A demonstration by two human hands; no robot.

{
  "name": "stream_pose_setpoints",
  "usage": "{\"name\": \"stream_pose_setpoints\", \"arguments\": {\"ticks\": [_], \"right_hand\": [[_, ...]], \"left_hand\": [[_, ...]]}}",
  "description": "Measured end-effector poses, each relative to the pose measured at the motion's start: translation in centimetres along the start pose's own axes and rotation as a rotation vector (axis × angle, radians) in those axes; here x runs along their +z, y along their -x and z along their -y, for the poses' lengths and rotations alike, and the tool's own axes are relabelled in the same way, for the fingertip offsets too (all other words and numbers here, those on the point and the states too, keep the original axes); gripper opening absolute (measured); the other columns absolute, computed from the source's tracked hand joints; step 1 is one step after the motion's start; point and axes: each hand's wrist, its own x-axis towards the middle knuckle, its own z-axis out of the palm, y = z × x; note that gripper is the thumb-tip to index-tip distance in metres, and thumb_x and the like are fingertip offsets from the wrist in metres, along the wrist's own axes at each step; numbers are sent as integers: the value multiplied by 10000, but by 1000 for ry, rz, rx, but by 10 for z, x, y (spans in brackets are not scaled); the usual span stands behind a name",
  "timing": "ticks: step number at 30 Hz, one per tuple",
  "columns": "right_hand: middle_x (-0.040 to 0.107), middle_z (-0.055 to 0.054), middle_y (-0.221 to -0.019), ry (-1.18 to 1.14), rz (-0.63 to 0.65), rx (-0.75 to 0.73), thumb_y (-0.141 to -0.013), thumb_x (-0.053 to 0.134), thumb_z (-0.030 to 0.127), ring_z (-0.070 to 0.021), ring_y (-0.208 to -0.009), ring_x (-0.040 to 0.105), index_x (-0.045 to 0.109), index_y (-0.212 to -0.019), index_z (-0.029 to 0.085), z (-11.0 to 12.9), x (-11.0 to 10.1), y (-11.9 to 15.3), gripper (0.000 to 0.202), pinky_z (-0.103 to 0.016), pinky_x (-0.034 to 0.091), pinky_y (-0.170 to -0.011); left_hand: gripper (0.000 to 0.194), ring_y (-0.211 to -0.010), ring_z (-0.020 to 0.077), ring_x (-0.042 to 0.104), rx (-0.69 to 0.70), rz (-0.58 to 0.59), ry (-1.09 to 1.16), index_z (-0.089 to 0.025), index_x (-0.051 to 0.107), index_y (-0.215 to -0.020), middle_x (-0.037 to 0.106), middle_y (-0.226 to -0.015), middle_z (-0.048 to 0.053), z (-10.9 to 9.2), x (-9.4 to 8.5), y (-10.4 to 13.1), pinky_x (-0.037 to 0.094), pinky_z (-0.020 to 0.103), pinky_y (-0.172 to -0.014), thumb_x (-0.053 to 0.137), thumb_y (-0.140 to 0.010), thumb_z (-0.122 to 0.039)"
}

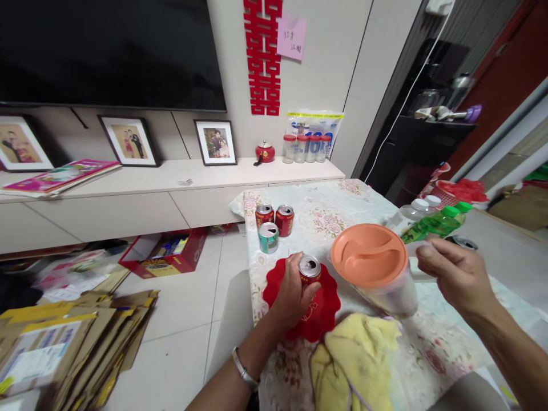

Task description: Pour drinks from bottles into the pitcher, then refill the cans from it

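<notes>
My left hand (291,294) is wrapped round a red can (310,268) above a red scalloped mat (329,302). In my right hand (454,268) is the handle of a clear pitcher (396,297) with an orange lid (369,255); the pitcher is tilted over the table. Beyond my left hand, two red cans (264,214) (285,221) and a green can (268,238) stand together, their tops opened. A crumpled yellow cloth (359,359) lies in front of the mat.
Clear and green bottles (440,224) and another can (465,243) are at the table's right side. Behind the flowered tablecloth (299,197), a white cabinet (171,177) holds picture frames, a red pot and jars. Flattened cardboard (85,342) and a red box (165,254) are on the floor.
</notes>
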Motion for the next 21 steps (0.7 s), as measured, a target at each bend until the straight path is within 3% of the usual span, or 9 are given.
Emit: {"name": "stream_pose_setpoints", "arguments": {"ticks": [6,21], "right_hand": [[398,28,-589,110,90,-11,-776,754,687,-128,-586,344,532,-568,199,18,9,-4,576,-297,250,-529],[372,41,-567,313,224,-100,-841,662,716,-111,-540,352,529,-600,198,32,19,-16,587,-284,250,-507]], "left_hand": [[682,-1466,365,413,13,22,38,-184,291,-1521,422,-1527,214,0,-2,-1,383,593,-1184,624,-936,-291],[687,-1414,373,461,15,17,23,-153,300,-1503,449,-1481,226,4,-2,-1,386,622,-1184,628,-918,-302]]}}
